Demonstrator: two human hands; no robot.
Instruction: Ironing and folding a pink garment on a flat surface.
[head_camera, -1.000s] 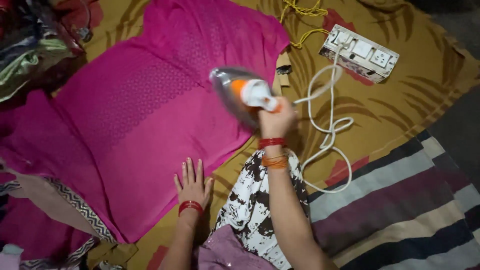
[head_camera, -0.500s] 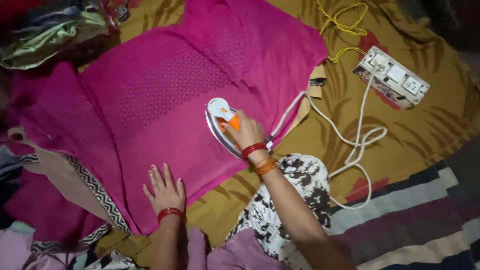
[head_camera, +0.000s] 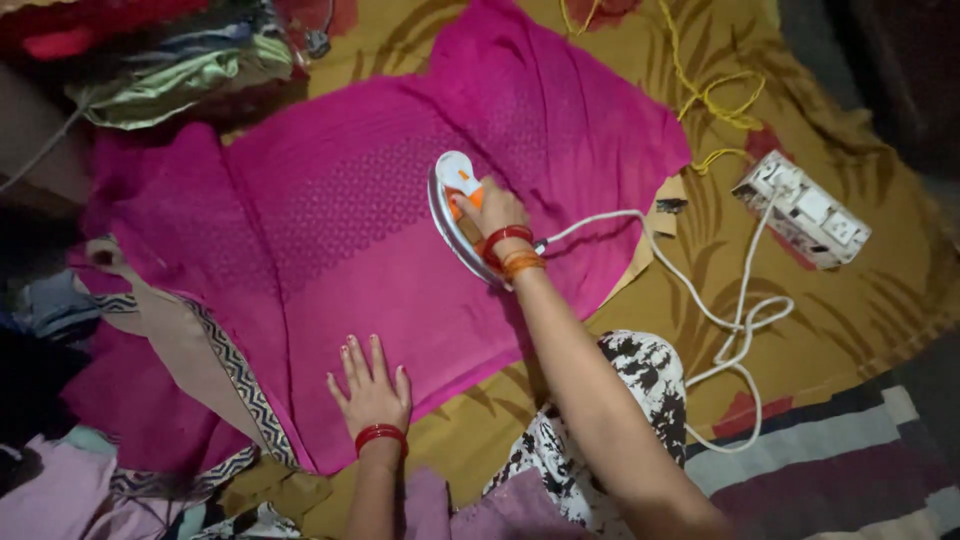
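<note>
The work surface is a mustard-yellow floor cloth (head_camera: 800, 330) with a brown leaf pattern, spread on the floor. A striped mat (head_camera: 850, 470) lies at its lower right edge. A magenta garment (head_camera: 330, 230) lies flat across the cloth, its lower hem near the person.

The right hand (head_camera: 490, 210) is closed around the orange handle of a white electric iron (head_camera: 455, 200), which rests on the garment near its centre. The left hand (head_camera: 372, 385) lies palm down on the garment's lower edge, fingers spread, gripping nothing.

The iron's white cord (head_camera: 720, 320) runs right in loose loops to a white extension socket box (head_camera: 800, 208) on the floor cloth. A yellow cable (head_camera: 715, 105) lies above the box. A pile of folded fabrics (head_camera: 180, 60) sits at upper left.
</note>
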